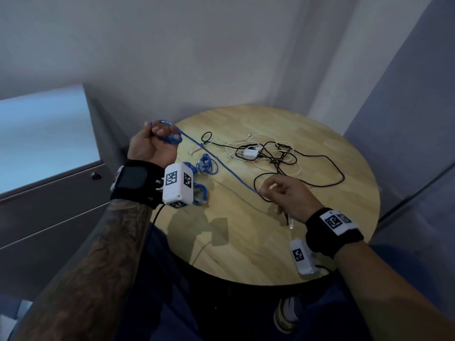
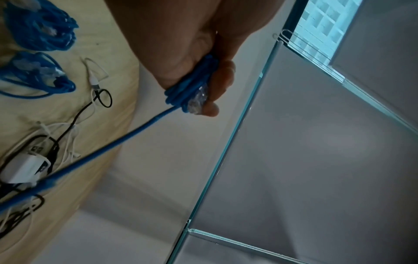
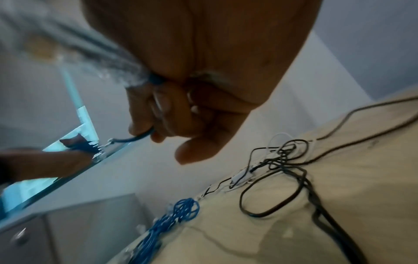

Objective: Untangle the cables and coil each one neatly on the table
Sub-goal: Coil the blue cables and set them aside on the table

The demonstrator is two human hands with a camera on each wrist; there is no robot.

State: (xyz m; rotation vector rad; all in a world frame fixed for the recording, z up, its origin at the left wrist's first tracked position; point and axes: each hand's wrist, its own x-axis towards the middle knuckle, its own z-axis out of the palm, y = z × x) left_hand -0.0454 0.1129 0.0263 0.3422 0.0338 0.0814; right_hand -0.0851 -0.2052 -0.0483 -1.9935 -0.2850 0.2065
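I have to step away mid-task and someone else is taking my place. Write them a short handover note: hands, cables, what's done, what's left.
Left hand: holds a part-wound blue cable coil, its clear plug under the fingers.
Right hand: pinches the same blue cable, stretched taut between the hands above the round wooden table.
Done: two blue coils lie at the table's left side.
Left: finish winding this cable and set it down; then untangle and coil the black cables and white cables knotted around the white adapter.
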